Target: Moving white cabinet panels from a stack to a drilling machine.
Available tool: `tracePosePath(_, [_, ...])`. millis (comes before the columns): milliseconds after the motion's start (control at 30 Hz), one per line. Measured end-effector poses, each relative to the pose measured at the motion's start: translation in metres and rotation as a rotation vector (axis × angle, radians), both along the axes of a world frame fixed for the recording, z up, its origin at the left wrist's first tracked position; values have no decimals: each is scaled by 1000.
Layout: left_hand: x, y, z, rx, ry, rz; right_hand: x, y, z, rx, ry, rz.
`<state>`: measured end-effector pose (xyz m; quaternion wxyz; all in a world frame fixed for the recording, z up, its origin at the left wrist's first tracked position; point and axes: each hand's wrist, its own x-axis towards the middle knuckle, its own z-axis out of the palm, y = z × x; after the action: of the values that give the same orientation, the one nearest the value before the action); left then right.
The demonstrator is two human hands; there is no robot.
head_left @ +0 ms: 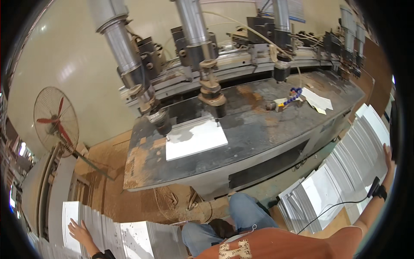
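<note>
One white panel (196, 139) is lying drilled-side up on the worktop (258, 125) under the drill heads (211, 97) while I am resting my left hand (79, 232) and right hand (388, 157), both flat and released, on flanking panel stacks (353, 159).

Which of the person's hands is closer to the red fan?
Left. The left hand rests on white panels below the red fan, on the same side. The right hand lies on another white stack, far across the machine.

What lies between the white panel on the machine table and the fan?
In the head view, the stretch between the white panel and the fan holds the table's dusty left edge and sawdust-covered floor.
</note>
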<state>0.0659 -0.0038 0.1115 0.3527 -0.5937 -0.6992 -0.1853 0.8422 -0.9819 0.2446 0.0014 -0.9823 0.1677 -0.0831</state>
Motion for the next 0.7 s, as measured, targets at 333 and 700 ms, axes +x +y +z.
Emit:
tracePosePath(333, [484,-84,-38,-260,-60,-1495,-74,138,-53,-343,-704,429])
tracePosePath(700, [480,-168,-76,-463,-133,-1562,-73,516,-112,221,-614,1506])
